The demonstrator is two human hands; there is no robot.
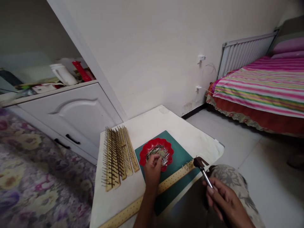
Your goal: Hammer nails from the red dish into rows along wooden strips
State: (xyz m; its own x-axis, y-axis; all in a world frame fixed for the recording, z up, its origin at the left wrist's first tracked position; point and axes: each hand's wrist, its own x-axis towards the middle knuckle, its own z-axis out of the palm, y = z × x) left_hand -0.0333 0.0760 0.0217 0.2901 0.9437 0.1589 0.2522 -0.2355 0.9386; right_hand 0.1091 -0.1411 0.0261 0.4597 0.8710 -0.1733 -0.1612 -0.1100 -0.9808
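My left hand point(153, 169) dips into a scalloped red bowl point(143, 152), its fingers drawn together at the loose nails point(165, 155). Whatever is between the fingertips is too small to make out. In my right hand point(222, 198) is a claw hammer point(206, 177) with a shiny metal shaft and a dark head. That head is by the far right end of a long wooden strip point(175, 178) with rows of holes, where several nails point(187, 165) stick up. The strip crosses a green mat point(180, 150) beneath the bowl, and my left forearm hides part of it.
Wooden strips studded with upright nails point(112, 155) lie at the left of the white table point(152, 122). A cabinet point(73, 117) and floral fabric point(45, 177) are on the left. A wall stands behind, and a striped bed point(263, 85) is at the right.
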